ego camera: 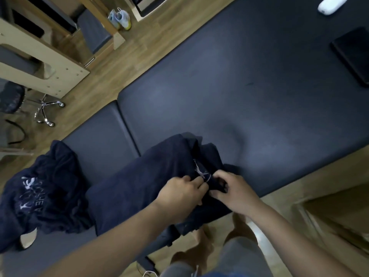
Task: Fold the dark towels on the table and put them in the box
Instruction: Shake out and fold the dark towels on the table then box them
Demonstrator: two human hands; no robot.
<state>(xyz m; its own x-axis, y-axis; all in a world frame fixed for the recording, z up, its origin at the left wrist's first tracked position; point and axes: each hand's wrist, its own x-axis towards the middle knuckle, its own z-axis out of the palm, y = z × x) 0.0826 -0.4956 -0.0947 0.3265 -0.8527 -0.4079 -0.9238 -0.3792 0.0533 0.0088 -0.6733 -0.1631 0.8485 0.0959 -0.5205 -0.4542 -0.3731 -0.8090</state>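
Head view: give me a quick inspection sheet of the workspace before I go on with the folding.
Surface: dark padded table, two sections with a seam between them.
Job's things: dark towel lying at the near edge, held; second towel crumpled at the left, white print showing; tan box low at the right, blurred.
Clutter: white object at the far corner; black flat object at the right edge.
Grippers: left hand and right hand both pinch the dark towel by its white print.
Cables: nothing seen.
Surroundings: wood floor, wooden furniture, wheeled chair, pair of shoes.
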